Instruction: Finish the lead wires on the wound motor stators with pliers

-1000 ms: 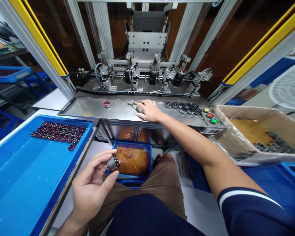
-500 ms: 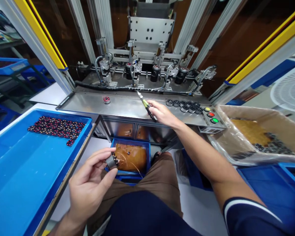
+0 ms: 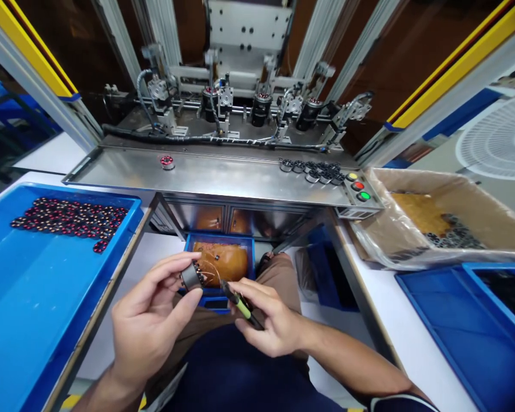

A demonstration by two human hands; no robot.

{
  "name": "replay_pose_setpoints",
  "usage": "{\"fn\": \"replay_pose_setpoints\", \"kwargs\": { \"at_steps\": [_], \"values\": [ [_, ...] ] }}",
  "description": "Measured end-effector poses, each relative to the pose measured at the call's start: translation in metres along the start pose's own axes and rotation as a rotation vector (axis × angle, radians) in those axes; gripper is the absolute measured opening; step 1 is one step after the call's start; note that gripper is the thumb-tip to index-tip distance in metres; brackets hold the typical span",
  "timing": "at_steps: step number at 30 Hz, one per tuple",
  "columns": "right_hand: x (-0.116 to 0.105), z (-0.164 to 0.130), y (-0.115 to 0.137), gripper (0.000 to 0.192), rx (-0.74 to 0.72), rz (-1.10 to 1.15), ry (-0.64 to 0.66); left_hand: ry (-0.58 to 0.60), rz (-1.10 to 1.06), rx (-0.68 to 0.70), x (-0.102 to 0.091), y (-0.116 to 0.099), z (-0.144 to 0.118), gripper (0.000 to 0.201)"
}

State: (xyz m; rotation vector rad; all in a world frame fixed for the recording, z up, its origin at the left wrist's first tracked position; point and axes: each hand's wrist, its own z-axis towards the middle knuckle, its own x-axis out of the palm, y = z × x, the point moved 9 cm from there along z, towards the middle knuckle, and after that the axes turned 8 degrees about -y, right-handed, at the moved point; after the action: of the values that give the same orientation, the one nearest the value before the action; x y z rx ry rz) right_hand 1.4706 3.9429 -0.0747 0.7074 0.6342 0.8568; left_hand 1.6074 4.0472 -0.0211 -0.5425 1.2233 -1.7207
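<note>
While the person sits at the bench, the left hand (image 3: 148, 326) pinches a small grey metal cylinder with copper-wound coils at one end (image 3: 193, 276) between thumb and fingertips, holding it above the lap, just in front of the small blue bin of brownish scrap (image 3: 223, 260) under the bench. The right hand (image 3: 268, 320) is curled closed around a slim green-and-black handled cutter (image 3: 240, 304), its tip aimed at the coil end and nearly touching the fine wire strands trailing from it.

The part looks light and rigid in its metal shell, so the smooth barrel seems the safe place to grip; the windings and loose leads appear thin and easily bent or nicked, and the polished shell could slip in the fingers.

To the left lies a large blue plastic tray (image 3: 34, 297) with a cluster of dark red-tipped wound parts (image 3: 71, 214). On the steel shelf (image 3: 223, 180) ahead sit one lone red-wound part (image 3: 167, 162), a group of dark ring pieces (image 3: 313, 170) and yellow, red and green buttons (image 3: 357, 186). A plastic-lined cardboard box (image 3: 438, 217) stands at right. Nothing lies between the two hands.
</note>
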Motion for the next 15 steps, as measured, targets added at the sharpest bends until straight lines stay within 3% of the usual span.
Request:
{"fn": "replay_pose_setpoints", "kwargs": {
  "at_steps": [4, 15],
  "values": [
    [0.0043, 0.0085, 0.0039, 0.073, -0.035, 0.042, 0.049, -0.001, 0.020, -0.008, -0.0015, -0.0019, -0.0024, 0.037],
    [0.0058, 0.0103, 0.0062, 0.077, -0.094, 0.018, 0.019, 0.020, -0.003, 0.054, 0.0016, -0.0090, -0.0033, 0.038]
  ]
}}
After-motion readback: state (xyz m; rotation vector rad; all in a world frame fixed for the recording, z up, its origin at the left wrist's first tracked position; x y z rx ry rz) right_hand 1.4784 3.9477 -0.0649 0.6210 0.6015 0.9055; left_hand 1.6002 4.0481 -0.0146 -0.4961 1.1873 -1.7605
